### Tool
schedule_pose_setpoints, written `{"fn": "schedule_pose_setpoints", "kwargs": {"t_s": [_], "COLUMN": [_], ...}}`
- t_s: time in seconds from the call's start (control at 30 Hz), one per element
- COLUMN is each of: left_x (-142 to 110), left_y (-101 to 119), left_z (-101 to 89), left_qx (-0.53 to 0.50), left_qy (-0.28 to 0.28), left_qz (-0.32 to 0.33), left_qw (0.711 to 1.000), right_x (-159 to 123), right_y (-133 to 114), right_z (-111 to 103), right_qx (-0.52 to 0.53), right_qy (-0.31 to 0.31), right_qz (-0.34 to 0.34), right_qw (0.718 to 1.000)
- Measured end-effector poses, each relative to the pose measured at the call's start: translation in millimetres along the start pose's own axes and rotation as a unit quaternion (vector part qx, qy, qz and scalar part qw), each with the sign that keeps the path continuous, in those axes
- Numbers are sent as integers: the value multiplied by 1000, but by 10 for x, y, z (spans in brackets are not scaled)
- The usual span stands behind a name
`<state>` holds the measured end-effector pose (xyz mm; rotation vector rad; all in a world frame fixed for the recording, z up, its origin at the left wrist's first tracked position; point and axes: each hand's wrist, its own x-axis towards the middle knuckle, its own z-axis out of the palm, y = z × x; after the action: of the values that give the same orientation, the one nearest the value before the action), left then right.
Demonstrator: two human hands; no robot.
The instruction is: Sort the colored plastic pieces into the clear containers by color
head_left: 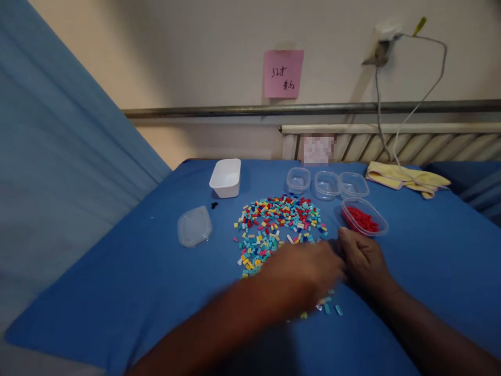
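Note:
A loose pile of small coloured building bricks [277, 211] in blue, yellow, red and white is spread over the blue cloth. My left hand [307, 271] reaches across the near part of the pile towards my right hand; motion smears its fingers. My right hand [362, 256] is closed, its fingers curled, just in front of a clear plastic tub [383, 230]. Whatever it may hold is hidden. Inside that tub lie many red bricks [362, 219]. A few turquoise bricks [338, 310] are scattered near my wrists.
Three clear tubs, a left one [298, 180], a middle one [327, 185] and a right one [354, 185], stand at the back. Left are a white box [226, 178], a clear lid [194, 227] and small black pieces [214, 205]. A yellow cloth [407, 177] lies back right, under a cable.

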<state>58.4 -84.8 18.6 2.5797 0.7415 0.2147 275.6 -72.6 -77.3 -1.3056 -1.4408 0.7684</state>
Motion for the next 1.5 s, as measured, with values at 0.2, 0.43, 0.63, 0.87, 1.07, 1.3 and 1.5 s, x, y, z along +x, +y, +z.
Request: {"fn": "schedule_pose_setpoints", "kwargs": {"t_s": [0.2,0.43,0.63,0.87,1.07,1.3,1.5], "left_x": [-300,-319,-423,-779,-1099,-912,-650], "left_y": [-996,-1047,-1068,-1207,-1270,-1203,-1215], "left_z": [-588,-301,-323,-608,-812,-616,-437], "left_qx": [132,202,162,22,8,64,132], "left_qy": [91,-3,33,177,86,117,92], "left_qz": [-291,-335,-339,-305,-418,-372,-360], "left_qw": [943,920,926,935,904,919,919], "right_x": [39,74,98,90,83,79,74], "right_y": [-64,-10,-15,-39,-45,-26,-26], "right_z": [-3,-22,-15,-24,-51,-57,-58], "right_qx": [1,20,43,29,9,-7,8], "right_qy": [-20,-13,-25,-34,-43,-43,-46], "right_qz": [11,32,56,47,35,32,47], "right_qw": [1000,999,997,998,998,999,998]}}
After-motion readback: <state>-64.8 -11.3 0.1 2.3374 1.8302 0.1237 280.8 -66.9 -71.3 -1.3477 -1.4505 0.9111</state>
